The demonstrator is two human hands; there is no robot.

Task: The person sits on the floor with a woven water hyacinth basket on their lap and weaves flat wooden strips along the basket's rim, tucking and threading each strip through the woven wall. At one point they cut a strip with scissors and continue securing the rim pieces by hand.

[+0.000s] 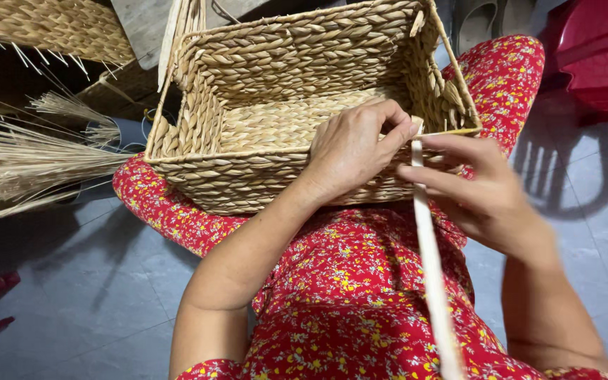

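Observation:
A rectangular woven straw basket (262, 70) rests on my lap, over a red flowered dress. My left hand (357, 144) lies on the basket's near rim, with thumb and fingers pinching the top end of a pale flat straw strip (427, 253) at the rim. My right hand (483, 190) is just right of it, fingers stretched along the strip's upper part and touching it. The strip runs down from the rim across my lap to the bottom edge of the view.
A bundle of dry straw stalks (29, 169) lies on the left. Another woven basket (51, 24) sits at the top left. A red plastic chair (599, 56) stands at the top right on the grey tiled floor (72, 295).

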